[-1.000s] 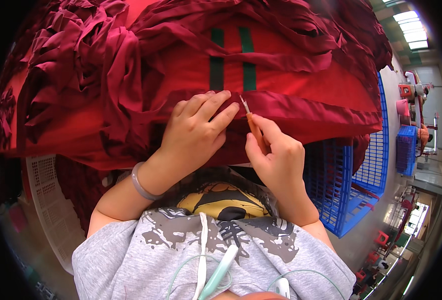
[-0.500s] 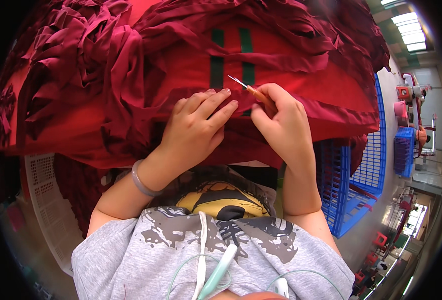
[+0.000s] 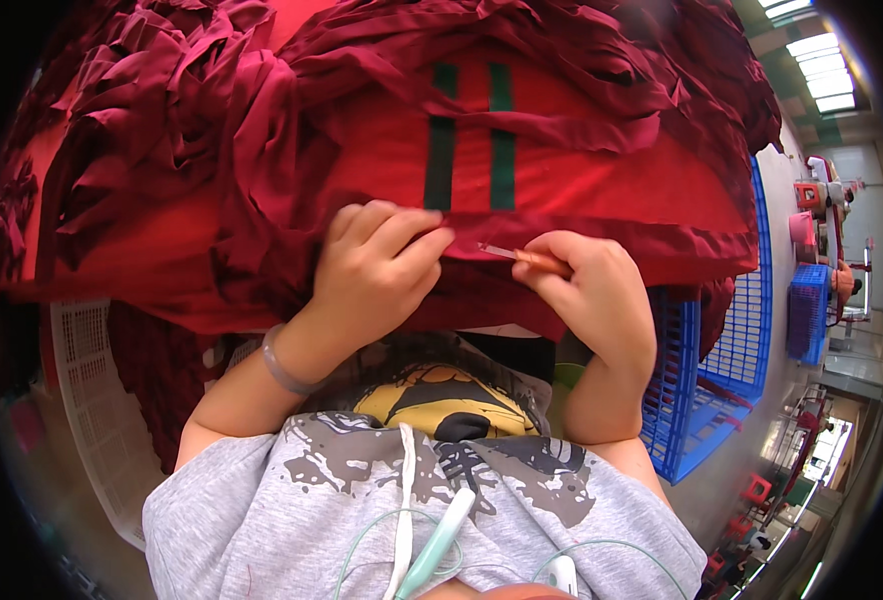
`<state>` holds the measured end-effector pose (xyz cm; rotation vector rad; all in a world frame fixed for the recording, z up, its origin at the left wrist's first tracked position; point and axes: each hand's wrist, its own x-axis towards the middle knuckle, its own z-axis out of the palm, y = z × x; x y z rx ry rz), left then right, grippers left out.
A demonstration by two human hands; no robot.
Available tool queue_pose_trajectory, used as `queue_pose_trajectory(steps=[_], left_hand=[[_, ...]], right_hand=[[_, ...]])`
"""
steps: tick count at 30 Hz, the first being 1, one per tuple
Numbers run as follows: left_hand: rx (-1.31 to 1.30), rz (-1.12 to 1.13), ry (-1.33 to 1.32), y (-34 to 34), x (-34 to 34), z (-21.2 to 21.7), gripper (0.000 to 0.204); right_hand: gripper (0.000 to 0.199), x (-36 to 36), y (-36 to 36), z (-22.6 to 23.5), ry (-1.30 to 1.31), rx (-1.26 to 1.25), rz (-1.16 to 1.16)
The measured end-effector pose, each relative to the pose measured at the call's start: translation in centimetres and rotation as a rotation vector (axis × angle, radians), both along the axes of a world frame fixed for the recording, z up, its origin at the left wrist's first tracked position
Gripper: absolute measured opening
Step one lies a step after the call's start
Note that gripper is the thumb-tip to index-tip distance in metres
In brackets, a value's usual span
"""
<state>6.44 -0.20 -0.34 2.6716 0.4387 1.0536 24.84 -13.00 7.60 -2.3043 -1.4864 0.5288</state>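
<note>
The right hand (image 3: 597,285) grips an orange-handled tool (image 3: 544,262), its thin tip directed left over the near maroon strip (image 3: 652,236); the left hand (image 3: 372,262) has fingers bent at that strip, too blurred to tell whether they pinch it. Heaped maroon cloth (image 3: 172,110) crowds the red surface (image 3: 602,185), one length crossing two green bands (image 3: 503,170). A blue crate (image 3: 674,385) stands right, a white basket (image 3: 92,370) left.

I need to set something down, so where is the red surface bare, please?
Bare red surface shows right of the green strips, between the upper maroon band and nearer maroon band. Another patch lies between those strips and the maroon heap. Crowded: left and far sides, and around left hand and right hand.
</note>
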Motion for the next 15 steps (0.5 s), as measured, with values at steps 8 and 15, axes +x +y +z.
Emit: queue_pose_trajectory(steps=[8, 15], left_hand=[[0.142, 0.501, -0.117, 2.1, -7.0, 6.6, 0.012], [0.019, 0.267, 0.121, 3.1, 3.6, 5.8, 0.031]], right_hand=[[0.025, 4.2, -7.9, -1.4, -0.277, -0.102, -0.374], [0.043, 3.2, -6.1, -3.0, -0.228, 0.161, -0.464]])
